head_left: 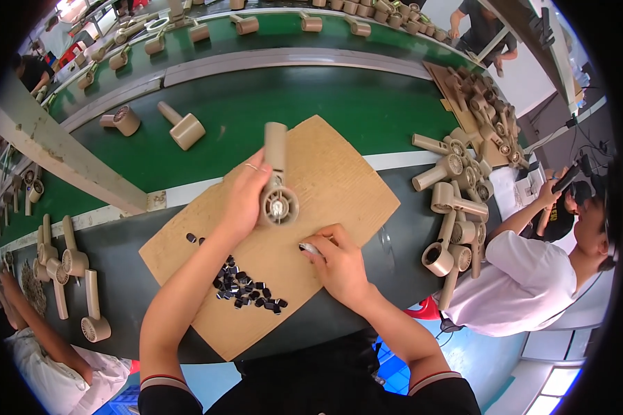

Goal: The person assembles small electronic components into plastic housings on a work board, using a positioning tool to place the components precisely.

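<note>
My left hand (246,197) is closed around a beige hair dryer (280,155). Its handle points away from me, and the round open end of its barrel faces up, showing a ringed, shiny inside. To its right, over the cardboard sheet (339,176), my right hand (340,263) pinches a small black and silvery piece, partly hidden by the fingers. The two hands are apart. A loose pile of small black glossy parts (246,289) lies on the cardboard beside my left forearm, with a few strays above it.
More beige hair dryers lie to the left (92,308) and are heaped at the right (457,207). Beyond the cardboard runs a green conveyor belt (256,104) carrying others. A metal post (69,149) rises at the left. Co-workers sit on both sides, one in a white shirt (533,277).
</note>
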